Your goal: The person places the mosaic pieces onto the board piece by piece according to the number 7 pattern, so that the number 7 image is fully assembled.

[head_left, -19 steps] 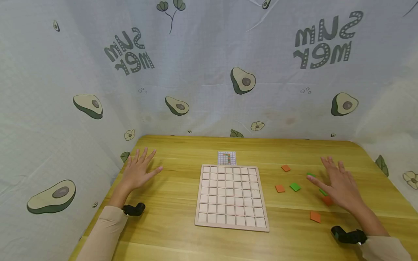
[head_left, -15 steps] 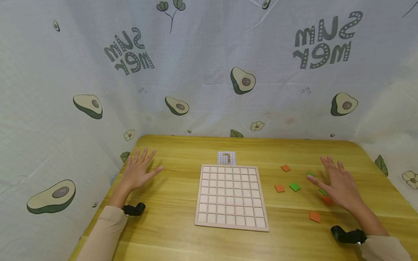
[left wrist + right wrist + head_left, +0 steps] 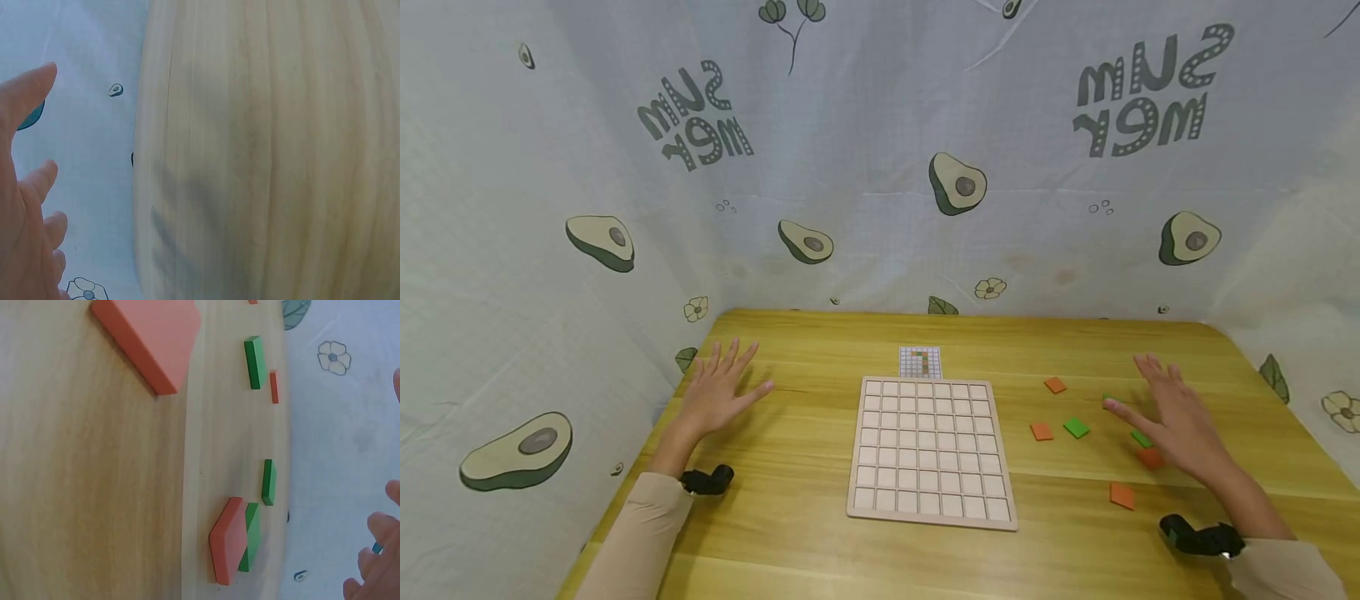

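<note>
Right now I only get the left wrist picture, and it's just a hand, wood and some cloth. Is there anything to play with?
Observer: Yes, the head view shows a board of small squares, off to the right of the left hand.
Operator: Ooh! Are there pieces for it?
Observer: Four orange tiles and three green tiles lie loose, to the right of the board.
Operator: Is the other hand grabbing one?
Observer: No, the right hand is spread open near the tiles and holds none.

White cloth [image 3: 865,125]: "summer" twice, mirrored; card [image 3: 920,362] seemingly illegible.
</note>
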`<state>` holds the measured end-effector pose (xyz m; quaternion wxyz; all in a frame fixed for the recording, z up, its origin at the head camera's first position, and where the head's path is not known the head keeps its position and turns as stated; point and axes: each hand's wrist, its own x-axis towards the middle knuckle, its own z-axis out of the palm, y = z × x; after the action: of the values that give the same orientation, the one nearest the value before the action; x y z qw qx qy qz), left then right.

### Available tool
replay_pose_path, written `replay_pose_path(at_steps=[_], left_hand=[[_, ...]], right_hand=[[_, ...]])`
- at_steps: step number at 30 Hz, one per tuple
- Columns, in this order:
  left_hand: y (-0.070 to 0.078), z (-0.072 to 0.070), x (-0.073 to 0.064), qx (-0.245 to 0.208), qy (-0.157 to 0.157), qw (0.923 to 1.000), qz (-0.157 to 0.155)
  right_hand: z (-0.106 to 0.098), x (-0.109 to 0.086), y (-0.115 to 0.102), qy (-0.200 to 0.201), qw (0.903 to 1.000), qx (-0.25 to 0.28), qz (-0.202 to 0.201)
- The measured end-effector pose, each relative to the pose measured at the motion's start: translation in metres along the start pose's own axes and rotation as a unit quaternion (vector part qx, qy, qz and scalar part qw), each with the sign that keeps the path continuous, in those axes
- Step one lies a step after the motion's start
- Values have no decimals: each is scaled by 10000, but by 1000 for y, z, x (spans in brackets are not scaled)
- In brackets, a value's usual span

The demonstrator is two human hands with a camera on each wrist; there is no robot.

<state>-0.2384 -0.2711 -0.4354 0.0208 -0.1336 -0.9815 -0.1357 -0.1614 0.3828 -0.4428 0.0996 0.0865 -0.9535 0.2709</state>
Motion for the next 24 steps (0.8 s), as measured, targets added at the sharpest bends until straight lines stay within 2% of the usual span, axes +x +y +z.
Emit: replay_pose_path(at_steps=[7,14,24], left_hand=[[6,1,1,-236,-79,9996,153],[15,5,5,-345,-88,9983,467],[32,16,9,-596,-150,9946,842]], right_hand=[[-4,-2,-11,22,9967,807,-106],[-4,-6,-25,-230,9918,1247,157],[10,-2,-35,77,9862,1567,-525]])
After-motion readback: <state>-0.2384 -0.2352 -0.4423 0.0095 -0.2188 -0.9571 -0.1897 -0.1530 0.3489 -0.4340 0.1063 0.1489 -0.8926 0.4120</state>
